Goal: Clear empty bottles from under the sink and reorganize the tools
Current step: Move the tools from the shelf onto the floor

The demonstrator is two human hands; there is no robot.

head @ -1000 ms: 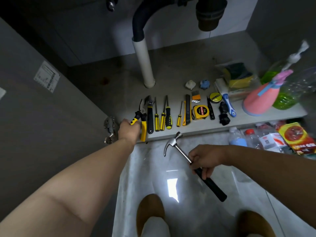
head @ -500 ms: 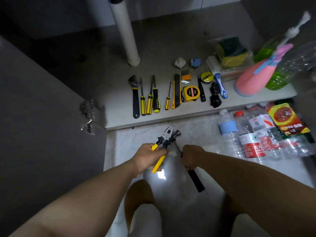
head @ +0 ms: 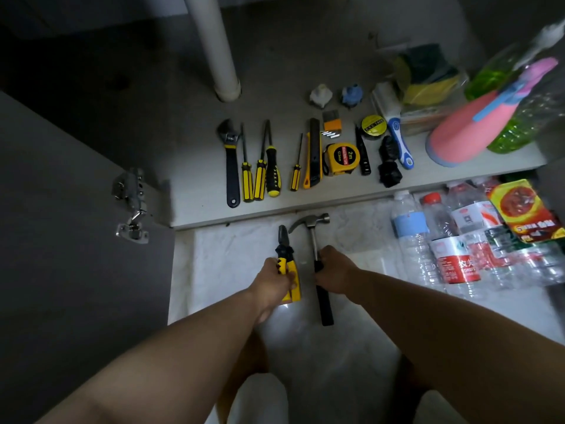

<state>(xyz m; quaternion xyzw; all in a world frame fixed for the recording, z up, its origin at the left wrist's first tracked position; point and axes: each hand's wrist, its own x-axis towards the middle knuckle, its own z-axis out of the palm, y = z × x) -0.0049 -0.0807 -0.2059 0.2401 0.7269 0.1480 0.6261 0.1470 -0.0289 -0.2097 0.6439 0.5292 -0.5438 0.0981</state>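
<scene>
the left hand (head: 273, 284) grips the yellow handles of the pliers (head: 286, 259), fingers curled round them, the dark nose pointing far toward the cabinet. just right of it the right hand (head: 334, 272) is wrapped round the black grip of the hammer (head: 314, 240) – its steel head lies near the cabinet floor (head: 195, 191) edge, the handle end running back toward the person. both tools are over the pale floor in front of the cabinet; whether they touch it cannot be told. on the cabinet floor a row lies side by side: a wrench (head: 230, 166), four screwdrivers (head: 260, 175), a utility knife (head: 314, 154) and a tape measure (head: 344, 157). empty plastic bottles (head: 443, 249) are heaped on the floor to the right – below a pink spray bottle (head: 467, 133) at the cabinet's right end.
</scene>
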